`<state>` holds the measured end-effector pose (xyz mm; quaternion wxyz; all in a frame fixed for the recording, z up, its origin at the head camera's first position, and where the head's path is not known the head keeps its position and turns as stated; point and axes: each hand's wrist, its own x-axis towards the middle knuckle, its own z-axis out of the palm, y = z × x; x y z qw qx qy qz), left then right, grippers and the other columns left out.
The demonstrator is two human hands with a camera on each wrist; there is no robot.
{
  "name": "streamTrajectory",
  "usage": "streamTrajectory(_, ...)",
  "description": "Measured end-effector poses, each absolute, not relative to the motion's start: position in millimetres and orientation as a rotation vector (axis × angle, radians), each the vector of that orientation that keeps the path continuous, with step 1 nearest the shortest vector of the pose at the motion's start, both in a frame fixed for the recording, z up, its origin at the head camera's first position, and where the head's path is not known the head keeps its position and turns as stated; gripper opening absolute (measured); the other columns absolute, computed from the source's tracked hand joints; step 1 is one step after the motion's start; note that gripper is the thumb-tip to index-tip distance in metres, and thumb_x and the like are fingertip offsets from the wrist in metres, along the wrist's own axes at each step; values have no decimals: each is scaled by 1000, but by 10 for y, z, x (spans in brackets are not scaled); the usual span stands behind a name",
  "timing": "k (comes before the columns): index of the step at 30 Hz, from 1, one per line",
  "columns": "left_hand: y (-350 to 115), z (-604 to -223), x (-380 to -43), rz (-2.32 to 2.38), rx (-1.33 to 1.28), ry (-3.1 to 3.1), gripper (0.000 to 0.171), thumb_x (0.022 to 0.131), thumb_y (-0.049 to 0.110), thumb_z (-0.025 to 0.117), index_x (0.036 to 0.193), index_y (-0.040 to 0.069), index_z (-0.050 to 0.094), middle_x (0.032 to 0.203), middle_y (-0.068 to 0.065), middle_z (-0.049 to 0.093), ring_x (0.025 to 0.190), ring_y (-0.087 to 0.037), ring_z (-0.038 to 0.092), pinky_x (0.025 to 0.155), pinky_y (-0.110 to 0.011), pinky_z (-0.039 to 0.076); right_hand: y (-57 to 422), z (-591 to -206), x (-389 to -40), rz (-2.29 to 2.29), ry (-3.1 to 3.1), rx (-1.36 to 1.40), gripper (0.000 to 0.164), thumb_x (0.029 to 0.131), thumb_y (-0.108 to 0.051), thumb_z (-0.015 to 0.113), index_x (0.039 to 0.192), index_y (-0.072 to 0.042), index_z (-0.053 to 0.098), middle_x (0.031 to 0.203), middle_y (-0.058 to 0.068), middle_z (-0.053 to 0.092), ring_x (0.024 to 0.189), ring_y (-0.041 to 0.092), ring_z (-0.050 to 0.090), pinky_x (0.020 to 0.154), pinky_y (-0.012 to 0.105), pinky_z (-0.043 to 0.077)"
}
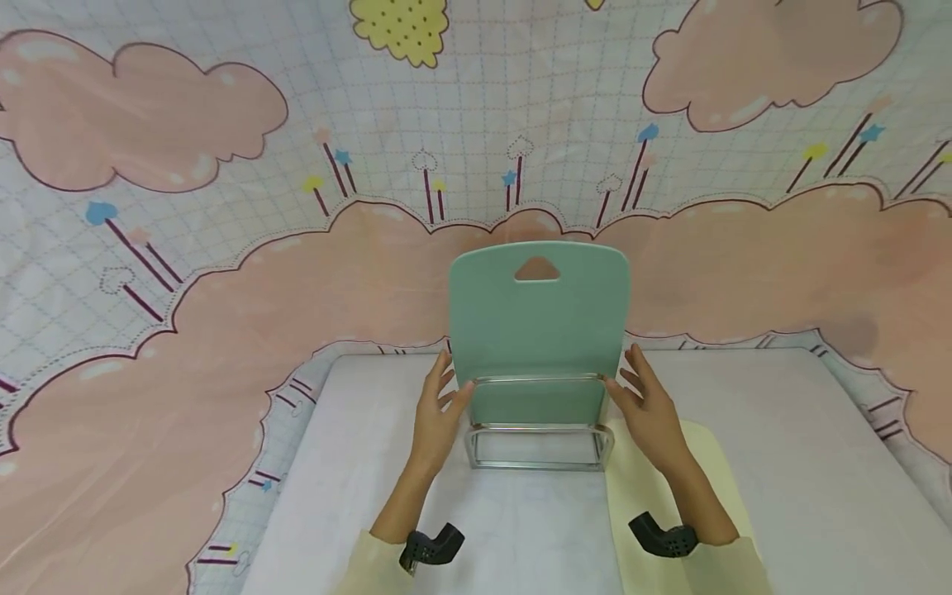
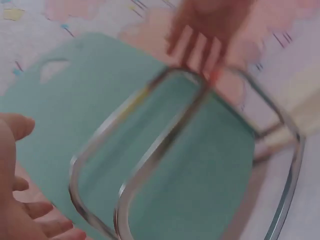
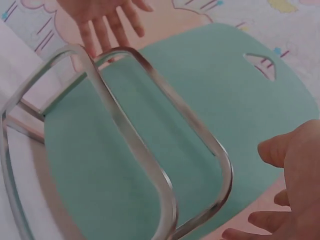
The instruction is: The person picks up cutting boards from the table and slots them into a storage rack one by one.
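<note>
Green cutting board (image 1: 539,322), standing upright near the middle of the head view, toward the far part of a white table (image 1: 357,479), with a cut-out handle hole close to its top edge. At the left, a printed backdrop (image 1: 223,330) of pink clouds, spreading around and beyond the table. Next, left hand (image 1: 439,413), fingers spread wide beside the board's left edge, thumb near the metal but apart from it in the left wrist view; cannot tell about contact with the board. Below, a black left wrist camera (image 1: 434,547) beside a cream sleeve (image 1: 368,566). In the centre, silver metal rack (image 1: 535,429), set on the table, its rounded bars crossing in front of the board's lower part. Then right hand (image 1: 650,413), also spread wide, beside the board's right edge, thumb apart from the bars in the right wrist view; again cannot tell about contact with the board. Below, a black right wrist camera (image 1: 662,537), over a pale yellow flat piece (image 1: 640,487) lying on the table.
</note>
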<state>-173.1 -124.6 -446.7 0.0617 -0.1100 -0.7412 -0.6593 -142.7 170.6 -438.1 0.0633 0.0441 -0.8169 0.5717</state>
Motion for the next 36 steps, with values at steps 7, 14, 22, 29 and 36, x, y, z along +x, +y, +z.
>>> streamTrajectory(7,-1232,-4463,-1366,-2178,-331,-2145,61,100,19,53,151,5,22,151,-13,28,136,-33,32,106,-45,34,1755,-4612,-1113,1685,-2462,77,67,102,-28,49,155,-14,11,155,12,22,136,36,31,92,3,29)
streamTrajectory(14,-1178,-4576,-1175,-2157,-396,-2108,56,99,14,51,149,3,27,148,-16,34,134,-34,36,102,-25,37,1845,-4670,-873,1597,-2506,48,63,102,-27,48,154,-16,14,154,12,26,135,37,33,93,5,31)
streamTrajectory(22,-1132,-4637,-1026,-2238,-304,-1886,46,100,4,45,144,-4,34,138,-23,45,124,-40,45,99,-32,42,1983,-4791,-659,1575,-2547,-15,62,103,-29,46,154,-12,16,153,14,28,133,38,34,90,2,29)
streamTrajectory(29,-1031,-4667,-922,-2179,-363,-1886,39,97,2,49,136,1,48,129,-17,55,120,-38,50,97,-31,44,2055,-4882,-528,1616,-2578,-114,64,102,-35,44,153,-6,18,153,16,27,133,39,35,93,10,37)
streamTrajectory(36,-905,-4783,-796,-2249,-330,-1961,37,97,4,51,133,-3,49,130,-14,55,120,-33,51,97,-30,43,2164,-4981,-374,1622,-2574,-230,67,102,-38,44,154,-10,13,152,17,29,132,39,34,83,0,30)
